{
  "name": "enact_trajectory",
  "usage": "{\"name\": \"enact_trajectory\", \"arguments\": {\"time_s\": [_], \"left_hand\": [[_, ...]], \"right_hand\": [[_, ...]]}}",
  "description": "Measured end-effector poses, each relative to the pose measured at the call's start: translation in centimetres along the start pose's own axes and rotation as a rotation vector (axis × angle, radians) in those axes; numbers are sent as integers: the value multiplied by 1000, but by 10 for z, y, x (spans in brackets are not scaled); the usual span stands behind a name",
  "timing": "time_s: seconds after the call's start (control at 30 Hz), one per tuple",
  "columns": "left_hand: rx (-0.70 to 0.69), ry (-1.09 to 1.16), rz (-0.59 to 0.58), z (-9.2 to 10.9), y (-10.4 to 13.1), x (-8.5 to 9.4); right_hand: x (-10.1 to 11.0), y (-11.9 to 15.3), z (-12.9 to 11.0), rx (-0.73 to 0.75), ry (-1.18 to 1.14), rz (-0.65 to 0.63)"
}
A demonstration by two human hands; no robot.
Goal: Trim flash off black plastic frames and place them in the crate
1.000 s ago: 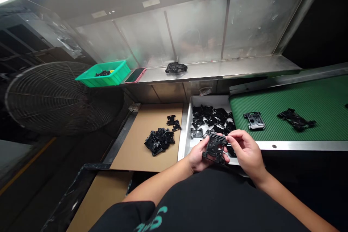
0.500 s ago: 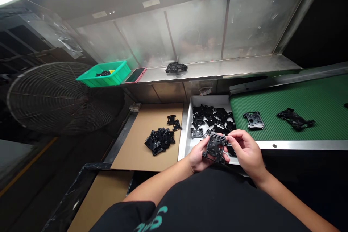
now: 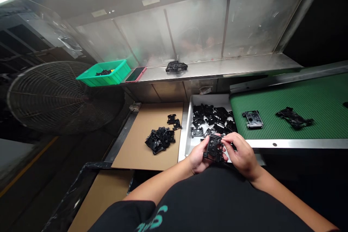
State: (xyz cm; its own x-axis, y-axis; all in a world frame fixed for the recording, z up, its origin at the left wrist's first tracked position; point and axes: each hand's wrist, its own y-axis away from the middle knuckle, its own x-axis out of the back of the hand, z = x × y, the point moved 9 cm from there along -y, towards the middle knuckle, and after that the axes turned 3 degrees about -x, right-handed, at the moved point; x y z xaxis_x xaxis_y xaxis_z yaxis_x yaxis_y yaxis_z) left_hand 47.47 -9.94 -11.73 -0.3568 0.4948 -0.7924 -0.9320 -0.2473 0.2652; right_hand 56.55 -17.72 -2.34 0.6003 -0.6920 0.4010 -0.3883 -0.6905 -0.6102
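My left hand [image 3: 199, 156] is closed around a black plastic frame [image 3: 214, 147], a flat rectangular part with cut-outs, held above the front of a white bin [image 3: 187, 141]. At the frame's upper right corner, the thumb and fingers of my right hand [image 3: 240, 152] are pinched together. What lies between those fingertips is too small to make out. Behind the hands, a jumble of similar black parts [image 3: 209, 114] fills the bin, and my forearms hide its front edge partly.
Left of the bin, black parts [image 3: 160, 140] are piled on cardboard [image 3: 136, 134]. To the right, a green conveyor belt [image 3: 272, 98] carries several black parts. A metal shelf [image 3: 217, 70] spans the back, with a green tray [image 3: 119, 74], a phone [image 3: 136, 74] and black frames [image 3: 176, 66]. A large fan [image 3: 54, 98] stands left.
My right hand has shifted slightly left and in toward the frame's upper right corner, still pinched. The frame has tilted a little in my left hand, which stays nearly in place.
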Motion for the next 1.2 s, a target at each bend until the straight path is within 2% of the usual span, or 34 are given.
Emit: {"name": "enact_trajectory", "arguments": {"time_s": [0.27,0.53,0.63,0.8,0.83,0.9,0.97,1.0,1.13,1.2], "left_hand": [[4,-10,29,2,2,3],[23,24,-59,5,2,-8],[30,27,-69,4,4,-6],[39,-52,-65,2,4,1],[18,-163,-25,6,2,9],[-64,-522,138,27,1,35],[-173,-897,347,65,5,67],[-219,-1010,439,86,8,83],[-311,-1333,754,166,28,150],[-295,-1469,873,193,37,176]], "right_hand": [[-3,5,9,-94,-66,9],[14,6,25,-392,-268,217],[12,8,32,-506,-401,228],[10,8,36,-538,-448,225],[11,7,37,-534,-447,230],[16,6,40,-531,-435,259],[24,9,46,-548,-418,306],[29,12,50,-563,-410,328],[41,27,68,-633,-389,366],[45,35,75,-657,-378,371]]}}
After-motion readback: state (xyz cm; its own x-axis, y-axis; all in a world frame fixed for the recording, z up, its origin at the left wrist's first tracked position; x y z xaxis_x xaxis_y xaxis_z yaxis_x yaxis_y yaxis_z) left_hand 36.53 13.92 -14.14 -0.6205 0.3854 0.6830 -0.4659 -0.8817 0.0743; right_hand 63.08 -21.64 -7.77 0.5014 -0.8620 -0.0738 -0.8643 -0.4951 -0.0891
